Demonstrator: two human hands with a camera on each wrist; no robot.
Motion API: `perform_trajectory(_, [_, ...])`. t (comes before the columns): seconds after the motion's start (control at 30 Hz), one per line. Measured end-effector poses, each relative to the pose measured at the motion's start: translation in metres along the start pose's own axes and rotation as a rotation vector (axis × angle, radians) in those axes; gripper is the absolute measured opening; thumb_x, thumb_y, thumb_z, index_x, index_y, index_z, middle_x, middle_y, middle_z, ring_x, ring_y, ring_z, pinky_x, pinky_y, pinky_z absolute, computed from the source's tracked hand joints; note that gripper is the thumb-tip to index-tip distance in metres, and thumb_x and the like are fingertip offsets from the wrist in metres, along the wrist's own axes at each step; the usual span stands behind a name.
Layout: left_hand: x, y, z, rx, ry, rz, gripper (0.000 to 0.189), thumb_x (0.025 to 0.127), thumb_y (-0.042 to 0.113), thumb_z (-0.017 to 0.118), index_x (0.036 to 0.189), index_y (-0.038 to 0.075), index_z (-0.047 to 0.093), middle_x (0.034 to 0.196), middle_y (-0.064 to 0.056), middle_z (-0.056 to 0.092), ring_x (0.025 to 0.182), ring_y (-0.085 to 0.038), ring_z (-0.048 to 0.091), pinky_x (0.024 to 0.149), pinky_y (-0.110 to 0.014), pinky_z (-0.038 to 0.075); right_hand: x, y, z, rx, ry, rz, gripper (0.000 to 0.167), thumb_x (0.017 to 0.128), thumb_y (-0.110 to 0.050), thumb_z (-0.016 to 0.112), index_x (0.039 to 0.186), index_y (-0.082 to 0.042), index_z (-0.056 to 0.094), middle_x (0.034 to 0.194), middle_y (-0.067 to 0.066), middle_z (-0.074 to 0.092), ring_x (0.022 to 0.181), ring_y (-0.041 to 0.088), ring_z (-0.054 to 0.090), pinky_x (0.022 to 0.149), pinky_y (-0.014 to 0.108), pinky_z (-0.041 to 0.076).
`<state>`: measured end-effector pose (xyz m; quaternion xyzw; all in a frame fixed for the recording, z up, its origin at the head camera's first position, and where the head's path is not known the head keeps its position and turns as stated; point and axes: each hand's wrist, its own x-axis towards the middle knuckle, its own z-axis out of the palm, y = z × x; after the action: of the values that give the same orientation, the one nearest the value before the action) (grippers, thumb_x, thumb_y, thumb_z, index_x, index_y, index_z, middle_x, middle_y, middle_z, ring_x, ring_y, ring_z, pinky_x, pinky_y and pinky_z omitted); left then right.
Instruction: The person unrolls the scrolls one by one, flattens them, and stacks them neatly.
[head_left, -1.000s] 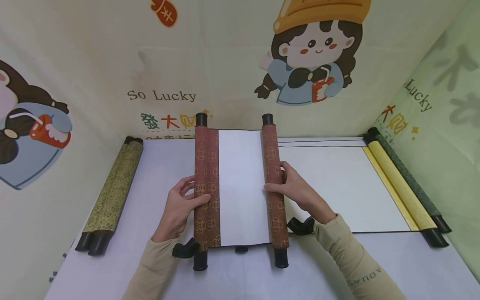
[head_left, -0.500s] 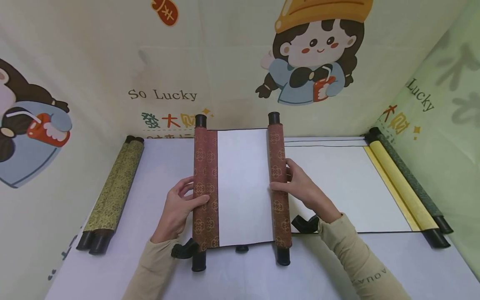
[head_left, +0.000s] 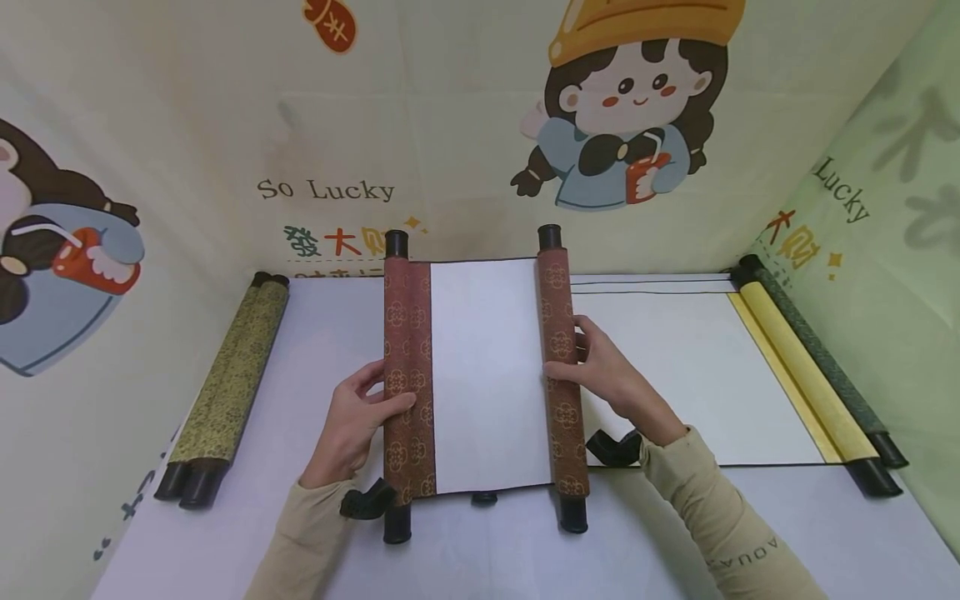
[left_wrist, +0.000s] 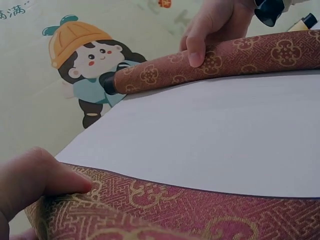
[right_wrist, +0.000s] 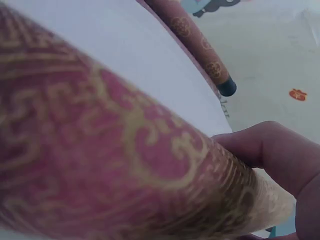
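A partly unrolled scroll [head_left: 489,375] is held up in front of me, its blank white paper stretched between two red-brown patterned rolls with black end knobs. My left hand [head_left: 352,425] grips the left roll [head_left: 397,333], thumb across its front and fingers behind. On the other side, my right hand [head_left: 611,375] grips the right roll [head_left: 558,333] the same way, slightly higher up. In the left wrist view the left thumb [left_wrist: 65,177] presses on the patterned brocade. The right wrist view has the right thumb [right_wrist: 250,142] over the near roll, with fingers mostly hidden.
Two olive-patterned rolls [head_left: 228,375] lie side by side at the table's left. At the right, another white scroll [head_left: 690,375] lies spread out, ending in a yellow roll [head_left: 806,367], with a dark green roll [head_left: 832,367] beside it. A printed cloth wall [head_left: 450,125] stands behind the table.
The two rolls have moved apart, the right one shifting right and the left one slightly left. More white paper shows between them. Both hands keep their grip.
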<state>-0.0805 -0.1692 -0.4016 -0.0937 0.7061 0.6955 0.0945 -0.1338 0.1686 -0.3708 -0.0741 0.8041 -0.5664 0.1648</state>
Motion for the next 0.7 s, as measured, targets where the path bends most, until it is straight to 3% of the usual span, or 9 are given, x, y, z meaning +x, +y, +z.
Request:
perform_trajectory(0.37, [0.000, -0.003, -0.002, 0.007, 0.027, -0.018, 0.074, 0.085, 0.004, 0.076, 0.149, 0.004, 0.038, 0.142, -0.016, 0.046, 0.120, -0.028, 0.059, 0.087, -0.037, 0.057, -0.002, -0.002, -0.004, -0.019, 0.035, 0.033, 0.082, 0.088, -0.015, 0.073, 0.151, -0.001, 0.022, 0.146, 0.028, 0.041, 0.132, 0.042, 0.046, 0.102, 0.058, 0.045])
perform_trajectory(0.7, [-0.001, -0.006, -0.007, 0.027, 0.060, -0.020, 0.072, 0.085, 0.006, 0.076, 0.148, 0.005, 0.041, 0.139, -0.017, 0.046, 0.108, -0.022, 0.065, 0.083, -0.035, 0.058, -0.003, 0.003, -0.011, -0.031, 0.041, 0.031, 0.078, 0.089, -0.013, 0.069, 0.149, 0.000, 0.021, 0.142, 0.029, 0.045, 0.123, 0.039, 0.051, 0.098, 0.053, 0.047])
